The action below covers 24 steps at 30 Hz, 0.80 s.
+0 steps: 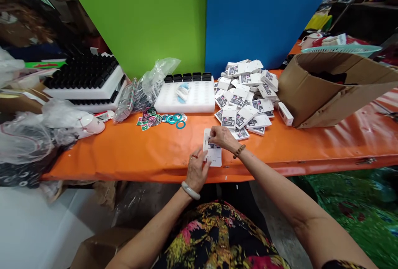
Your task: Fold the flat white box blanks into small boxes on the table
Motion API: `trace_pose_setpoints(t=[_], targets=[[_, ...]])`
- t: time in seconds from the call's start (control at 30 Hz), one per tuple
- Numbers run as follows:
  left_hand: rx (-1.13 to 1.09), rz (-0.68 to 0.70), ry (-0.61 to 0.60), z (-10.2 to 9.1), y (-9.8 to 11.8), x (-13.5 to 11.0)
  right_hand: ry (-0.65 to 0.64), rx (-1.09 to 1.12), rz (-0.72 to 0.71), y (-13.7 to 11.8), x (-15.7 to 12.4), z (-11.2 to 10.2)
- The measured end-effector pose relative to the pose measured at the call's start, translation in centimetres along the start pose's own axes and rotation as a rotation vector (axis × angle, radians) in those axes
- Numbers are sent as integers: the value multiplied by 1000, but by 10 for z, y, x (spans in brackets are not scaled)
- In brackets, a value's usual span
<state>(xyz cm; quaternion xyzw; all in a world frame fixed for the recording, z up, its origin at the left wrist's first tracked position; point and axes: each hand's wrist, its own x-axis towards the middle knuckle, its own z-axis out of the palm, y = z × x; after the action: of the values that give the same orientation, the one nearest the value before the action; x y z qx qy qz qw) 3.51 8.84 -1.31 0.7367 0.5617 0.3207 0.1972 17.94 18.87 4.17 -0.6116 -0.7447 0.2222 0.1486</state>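
Observation:
A flat white printed carton lies near the front edge of the orange table, between my hands. Along its left side rests my left hand, its fingers apart and touching the carton. My right hand is closed over the upper part, with fingertips pinched together on the printed face; whatever they hold is hidden. Just beyond is a heap of white printed boxes. To the left lie teal rings and a fan of green, red and white cards.
A white foam tray holding black pieces stands against the green panel. Farther left are stacked foam trays of black parts and plastic bags. An open cardboard box sits at right. The orange table's front edge runs below my hands.

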Motion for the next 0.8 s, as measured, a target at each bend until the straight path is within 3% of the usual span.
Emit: trace_pose_setpoints(t=[0.07,0.2,0.37,0.57,0.7,0.8], targets=[[-100,-64,110,-5,0,9,18,62,-11,-4,-13,-6],[-331,-167,132,-11,7,21,16,220,2,-10,-37,-10],[-363,-200,156,-8,18,13,-92,694,154,-3,-54,-10],[-96,7,10,-2,27,2,-191,1025,242,4,-71,-6],[84,-95,-161,-6,36,0,-212,1117,237,1,-82,-1],[48,-139,-251,-9,42,-1,-181,1078,215,1,-89,4]])
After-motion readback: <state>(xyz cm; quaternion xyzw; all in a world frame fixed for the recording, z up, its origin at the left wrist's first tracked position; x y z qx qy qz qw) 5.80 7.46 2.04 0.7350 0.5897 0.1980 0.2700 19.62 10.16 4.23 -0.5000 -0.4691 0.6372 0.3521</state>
